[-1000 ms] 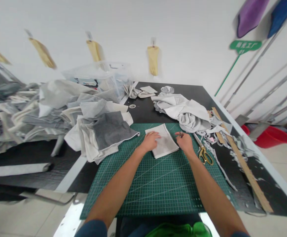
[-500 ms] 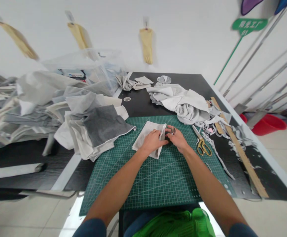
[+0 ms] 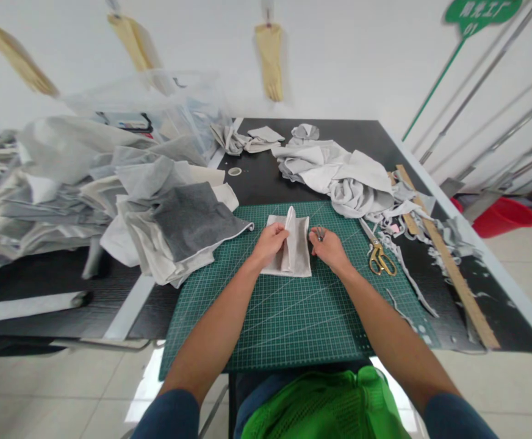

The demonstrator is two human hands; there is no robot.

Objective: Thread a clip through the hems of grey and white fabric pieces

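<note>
Head view: the cloth [image 3: 301, 250] had newly opened — left hand [image 3: 269, 244] pinched its raised fold [image 3: 290, 235], half-curled right hand [image 3: 329, 250] held a metal tool [image 3: 319, 233].

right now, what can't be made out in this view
All in the head view:
- Small metal tool: right hand's fingers cover most
- Whether that hand touches the pale folded cloth: too small
- Inside the clear plastic box: cloudy walls, piled grey cloths hide most
- Green sign's top: cut off by upper edge
</note>
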